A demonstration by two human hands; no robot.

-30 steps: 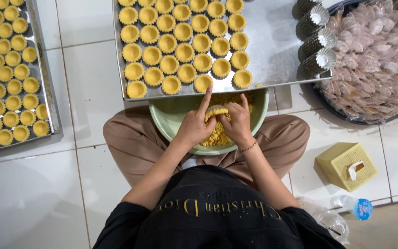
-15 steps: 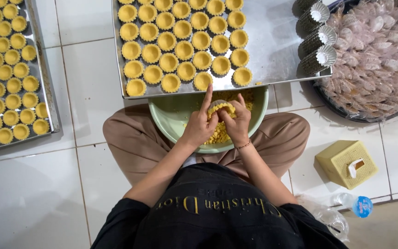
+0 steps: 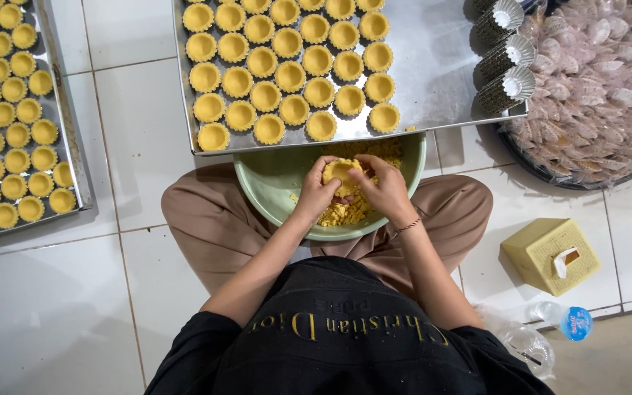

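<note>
1. Centrally, a small lump of yellow dough (image 3: 342, 172) is pinched between both hands over the green bowl (image 3: 272, 192); the left hand (image 3: 318, 192) is curled on its left side and the right hand (image 3: 383, 188) on its right, fingers pressed together around it
2. The lump is seen to lie between the two hands, equally near each, with no clear long axis; whether a mould sits under it cannot be told
3. Below the hands, loose crumbly dough (image 3: 345, 212) is seen in the bowl, which rests on the lap of the seated person
4. Just beyond the bowl, a metal tray (image 3: 440, 73) lies on the tiled floor (image 3: 133, 110); about twenty-four filled tart shells (image 3: 278, 96) are counted on it in rows, and three stacks of empty fluted moulds (image 3: 508, 53) at its right end
5. Further left, a second tray (image 3: 67, 139) is packed with more shells, partly cut off
6. To the right, a dark basin of pale pinkish pieces (image 3: 594, 88), one yellow tissue box (image 3: 550, 254) and one plastic bottle (image 3: 566, 320) are seen
</note>
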